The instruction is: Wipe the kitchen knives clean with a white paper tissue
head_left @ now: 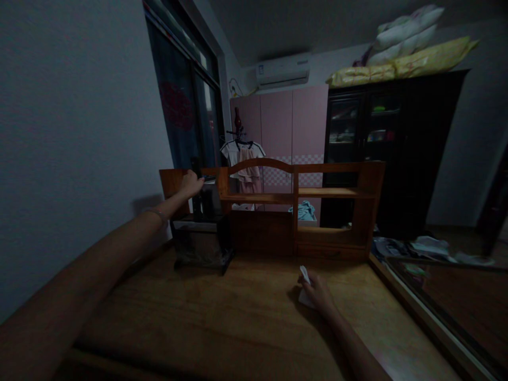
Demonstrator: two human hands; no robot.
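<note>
My left hand reaches far forward, its fingers closed round a dark upright object whose kind the dim light hides. Below that hand stands a small black tank-like box with clear-looking sides, on the left part of the wooden desk. My right hand is closed on a crumpled white tissue, low over the desktop and right of its middle. Part of the tissue shows beneath the fingers, at the wood.
A wooden shelf unit with open compartments runs along the desk's back edge. Behind it are clothes on a rack, a pink wardrobe and a dark cabinet. A wall closes the left side.
</note>
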